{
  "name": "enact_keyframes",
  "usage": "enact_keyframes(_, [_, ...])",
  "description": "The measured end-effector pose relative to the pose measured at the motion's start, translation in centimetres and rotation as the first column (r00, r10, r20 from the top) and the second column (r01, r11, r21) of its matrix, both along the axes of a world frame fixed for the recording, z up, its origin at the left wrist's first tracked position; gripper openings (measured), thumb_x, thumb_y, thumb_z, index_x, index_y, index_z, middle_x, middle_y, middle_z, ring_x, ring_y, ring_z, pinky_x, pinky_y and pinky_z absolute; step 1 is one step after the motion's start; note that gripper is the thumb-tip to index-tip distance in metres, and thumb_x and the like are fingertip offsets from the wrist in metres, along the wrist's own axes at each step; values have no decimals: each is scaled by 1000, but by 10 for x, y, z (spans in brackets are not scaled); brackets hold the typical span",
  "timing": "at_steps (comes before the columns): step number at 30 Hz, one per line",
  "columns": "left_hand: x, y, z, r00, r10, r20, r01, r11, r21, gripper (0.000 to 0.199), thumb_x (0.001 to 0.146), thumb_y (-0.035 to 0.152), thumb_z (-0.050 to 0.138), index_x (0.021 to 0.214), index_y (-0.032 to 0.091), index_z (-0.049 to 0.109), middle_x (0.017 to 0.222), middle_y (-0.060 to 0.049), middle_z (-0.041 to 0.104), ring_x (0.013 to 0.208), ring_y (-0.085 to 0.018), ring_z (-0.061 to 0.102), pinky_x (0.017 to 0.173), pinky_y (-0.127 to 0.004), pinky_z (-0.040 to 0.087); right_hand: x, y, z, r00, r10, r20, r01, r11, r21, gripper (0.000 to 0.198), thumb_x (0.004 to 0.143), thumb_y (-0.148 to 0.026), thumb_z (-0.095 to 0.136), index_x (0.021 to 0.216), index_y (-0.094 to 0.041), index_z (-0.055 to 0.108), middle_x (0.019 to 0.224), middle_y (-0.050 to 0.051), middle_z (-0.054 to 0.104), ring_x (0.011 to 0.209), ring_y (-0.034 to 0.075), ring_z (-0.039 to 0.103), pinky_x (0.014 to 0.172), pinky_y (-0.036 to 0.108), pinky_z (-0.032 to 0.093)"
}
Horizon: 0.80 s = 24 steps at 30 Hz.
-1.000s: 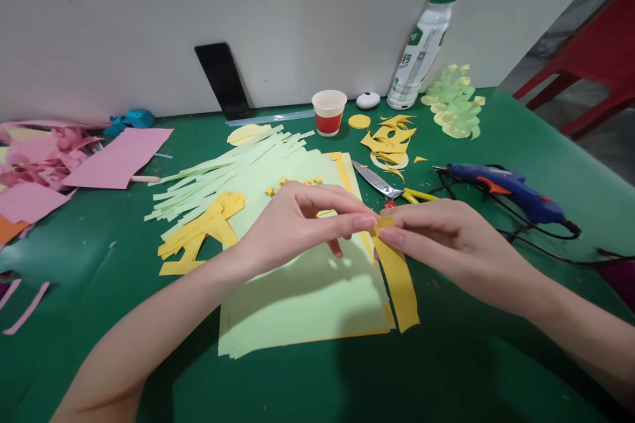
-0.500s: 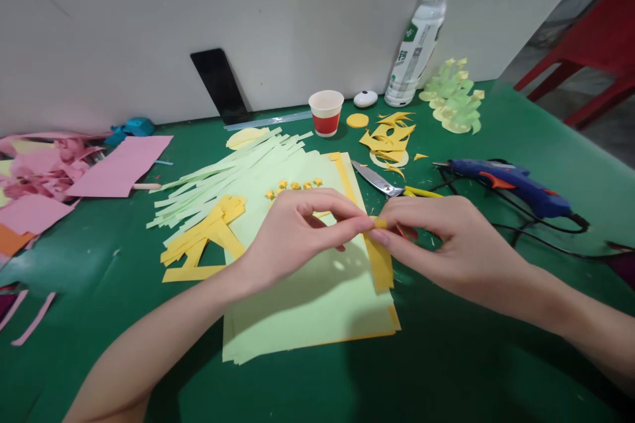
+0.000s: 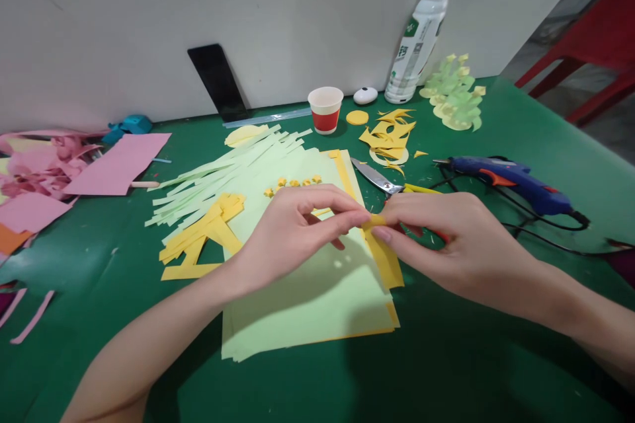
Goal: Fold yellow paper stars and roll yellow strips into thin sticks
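My left hand (image 3: pixel 310 228) and my right hand (image 3: pixel 436 231) meet above the right side of the stacked green paper (image 3: pixel 297 317). Both pinch a yellow paper strip (image 3: pixel 384 258) between thumb and forefinger; its folded end sits at the fingertips and the rest hangs below. Several small folded yellow stars (image 3: pixel 294 183) lie on the paper behind my left hand. Loose yellow strips (image 3: pixel 218 231) are heaped left of that hand, beside cut light green strips (image 3: pixel 208 178). Scissors (image 3: pixel 377 178) lie beyond my right hand, their handles partly hidden by it.
A blue glue gun (image 3: pixel 510 182) with a black cable lies at the right. Along the wall stand a paper cup (image 3: pixel 326 112), a leaning bottle (image 3: pixel 421 39) and a phone (image 3: pixel 218 82). Yellow scraps (image 3: pixel 389 135), green paper plants (image 3: pixel 454 96) and pink paper (image 3: pixel 119 165) lie around.
The hanging part of the yellow strip has swung slightly to the right. Both hands keep their pinch and have barely moved; the whole view has shifted a little.
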<state>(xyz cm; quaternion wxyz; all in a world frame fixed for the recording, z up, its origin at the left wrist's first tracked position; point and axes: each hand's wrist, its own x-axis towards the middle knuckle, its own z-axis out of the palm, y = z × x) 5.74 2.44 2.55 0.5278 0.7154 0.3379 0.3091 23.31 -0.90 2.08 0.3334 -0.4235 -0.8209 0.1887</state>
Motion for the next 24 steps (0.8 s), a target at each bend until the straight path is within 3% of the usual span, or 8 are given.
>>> enact_keyframes(7, [0, -1, 4, 999, 23, -48, -21, 999, 32, 8, 72, 16, 68, 63, 18, 68, 66, 4, 65, 59, -4, 55, 47, -9, 45, -1, -3, -3, 997, -1, 77, -2, 999, 34, 18, 81, -14, 47, 66, -17, 56, 54, -4, 52, 51, 6, 44, 49, 18, 34])
enact_keyframes(13, [-1, -1, 4, 996, 21, -89, -20, 1000, 12, 14, 67, 17, 72, 57, 16, 63, 62, 5, 61, 60, -4, 55, 56, -13, 45, 5, -7, -1, 992, 20, 121, -27, 998, 53, 8, 82, -22, 51, 79, -18, 57, 67, -2, 59, 59, 7, 50, 55, 20, 38])
enact_keyframes(24, [0, -2, 3, 994, -42, -100, 37, 998, -51, 19, 64, 14, 73, 54, 14, 57, 63, 5, 57, 62, -5, 52, 62, -17, 42, 4, -15, 4, 993, 44, 113, -68, 973, 219, 7, 83, -16, 48, 83, -18, 55, 75, 0, 64, 69, 9, 58, 60, 20, 45])
